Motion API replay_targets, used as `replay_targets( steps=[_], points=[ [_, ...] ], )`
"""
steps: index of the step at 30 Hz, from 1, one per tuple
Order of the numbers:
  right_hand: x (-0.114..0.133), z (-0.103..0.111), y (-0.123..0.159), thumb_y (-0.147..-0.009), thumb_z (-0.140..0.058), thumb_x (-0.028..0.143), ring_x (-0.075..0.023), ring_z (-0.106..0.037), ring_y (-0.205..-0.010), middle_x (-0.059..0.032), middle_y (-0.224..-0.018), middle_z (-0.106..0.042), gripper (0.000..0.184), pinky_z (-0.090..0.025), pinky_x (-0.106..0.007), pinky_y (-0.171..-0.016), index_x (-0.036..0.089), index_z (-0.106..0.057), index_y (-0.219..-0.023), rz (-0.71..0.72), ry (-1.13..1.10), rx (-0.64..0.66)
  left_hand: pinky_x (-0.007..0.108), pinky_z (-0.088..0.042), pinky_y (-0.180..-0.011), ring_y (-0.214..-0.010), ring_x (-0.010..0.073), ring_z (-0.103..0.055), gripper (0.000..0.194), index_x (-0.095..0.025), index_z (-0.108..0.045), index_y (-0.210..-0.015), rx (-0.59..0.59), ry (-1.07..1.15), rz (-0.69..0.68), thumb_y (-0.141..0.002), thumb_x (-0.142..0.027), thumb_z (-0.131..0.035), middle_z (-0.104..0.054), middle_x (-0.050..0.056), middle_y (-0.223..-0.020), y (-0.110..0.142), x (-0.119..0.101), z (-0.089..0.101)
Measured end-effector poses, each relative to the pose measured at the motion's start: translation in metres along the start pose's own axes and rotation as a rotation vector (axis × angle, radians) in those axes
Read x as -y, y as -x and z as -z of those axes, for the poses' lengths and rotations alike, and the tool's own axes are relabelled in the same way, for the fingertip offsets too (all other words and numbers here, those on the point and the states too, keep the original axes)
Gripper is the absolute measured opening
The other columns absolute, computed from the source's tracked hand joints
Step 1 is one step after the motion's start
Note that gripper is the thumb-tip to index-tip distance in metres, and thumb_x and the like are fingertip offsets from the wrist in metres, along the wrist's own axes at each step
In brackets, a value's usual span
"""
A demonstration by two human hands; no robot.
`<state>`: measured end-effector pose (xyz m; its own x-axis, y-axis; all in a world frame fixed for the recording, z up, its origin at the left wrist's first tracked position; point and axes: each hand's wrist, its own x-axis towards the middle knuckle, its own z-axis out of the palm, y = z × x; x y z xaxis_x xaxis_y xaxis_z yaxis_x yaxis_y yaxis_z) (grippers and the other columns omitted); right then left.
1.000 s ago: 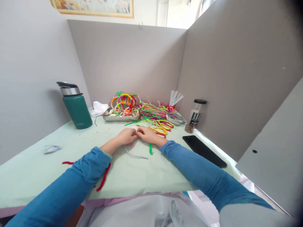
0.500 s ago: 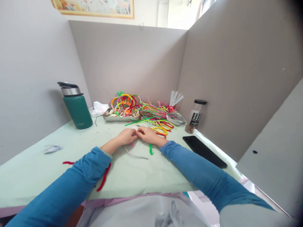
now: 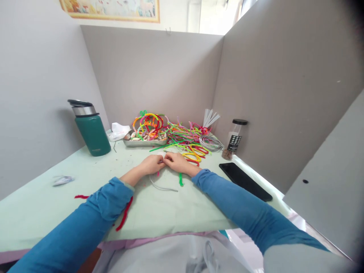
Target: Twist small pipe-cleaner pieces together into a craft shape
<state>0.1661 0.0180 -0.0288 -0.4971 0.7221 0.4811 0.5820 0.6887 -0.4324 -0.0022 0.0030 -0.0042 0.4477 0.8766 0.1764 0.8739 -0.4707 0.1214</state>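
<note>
My left hand (image 3: 151,164) and my right hand (image 3: 175,162) meet over the middle of the table, fingertips pinched together. What they pinch is small and mostly hidden by the fingers. A bit of white (image 3: 161,153) shows just behind the fingertips. Below my left hand a thin grey wire (image 3: 163,188) curves out across the cloth. A short pink piece (image 3: 158,173) pokes out close by, and a green fuzzy pipe cleaner piece (image 3: 181,179) lies below my right hand. A red pipe cleaner (image 3: 125,214) is partly under my left sleeve.
Behind my hands are a metal tray (image 3: 145,143) with colourful bent shapes, a pile of pipe cleaners (image 3: 184,133) and a grey wire coil (image 3: 211,143). A green bottle (image 3: 93,134) stands left. At right are a clear jar (image 3: 233,142) and a black phone (image 3: 246,182).
Hardly anything differs: both hands keep their pinch at the same spot. The whole view has shifted very slightly.
</note>
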Motion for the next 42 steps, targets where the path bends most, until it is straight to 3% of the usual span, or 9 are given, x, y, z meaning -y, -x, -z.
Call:
replay_targets(
  steps=[21, 31, 42],
  points=[
    [-0.0007, -0.0004, 0.0004, -0.087, -0.052, 0.027, -0.0112, -0.049, -0.065, -0.0017, -0.075, -0.062, 0.014, -0.032, -0.022, -0.061, 0.016, -0.061, -0.083, 0.002, 0.021, -0.006, 0.026, -0.038, -0.064, -0.075, 0.0190, -0.060, 0.028, -0.017, -0.065, -0.084, 0.007, 0.015, 0.004, -0.084, -0.036, -0.044, -0.069, 0.006, -0.082, -0.0013, 0.0020, -0.0005],
    [0.0043, 0.0032, 0.0004, -0.089, -0.048, 0.023, -0.0123, -0.053, -0.071, -0.0039, -0.082, -0.065, 0.016, -0.033, -0.023, -0.063, 0.016, -0.062, -0.086, -0.032, 0.033, 0.011, 0.025, -0.036, -0.060, -0.066, 0.0169, -0.056, 0.028, -0.017, -0.065, -0.083, 0.036, 0.075, 0.042, -0.085, -0.030, -0.041, -0.065, 0.004, -0.070, -0.0007, -0.0015, 0.0026],
    [0.0067, 0.0046, 0.0000, -0.089, -0.048, 0.022, -0.0113, -0.050, -0.066, -0.0019, -0.075, -0.062, 0.017, -0.031, -0.023, -0.061, 0.016, -0.060, -0.080, -0.042, 0.033, 0.023, 0.025, -0.037, -0.063, -0.072, 0.0175, -0.057, 0.027, -0.016, -0.065, -0.085, 0.051, 0.062, 0.063, -0.085, -0.028, -0.041, -0.066, 0.005, -0.076, -0.0020, -0.0023, 0.0034]
  ],
)
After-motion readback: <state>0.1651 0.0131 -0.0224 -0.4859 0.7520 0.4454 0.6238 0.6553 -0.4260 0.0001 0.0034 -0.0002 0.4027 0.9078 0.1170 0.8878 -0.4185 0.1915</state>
